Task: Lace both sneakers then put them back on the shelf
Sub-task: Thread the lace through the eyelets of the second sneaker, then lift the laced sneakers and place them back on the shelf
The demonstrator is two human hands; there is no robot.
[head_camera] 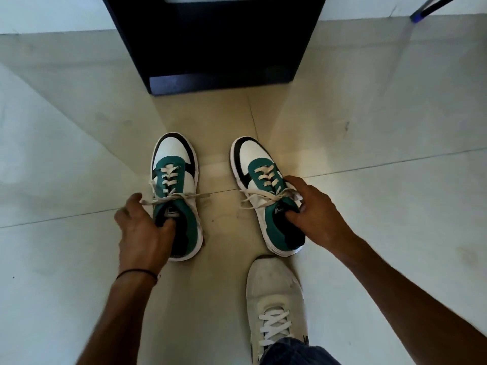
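Two green, white and black sneakers stand side by side on the tiled floor, toes pointing away from me, both laced with cream laces tied in bows. My left hand (pixel 141 230) grips the left sneaker (pixel 175 164) at its collar, thumb inside the opening. My right hand (pixel 315 209) grips the right sneaker (pixel 259 167) the same way, thumb tucked into the opening and fingers on the outer side. The dark shelf unit (pixel 216 48) stands straight ahead, just beyond the sneakers' toes.
My own foot in a worn white sneaker (pixel 274 293) is planted just behind the right sneaker. Pale floor tiles (pixel 79 154) spread left and right. A blue-tipped leg (pixel 419 14) of some furniture shows at the top right.
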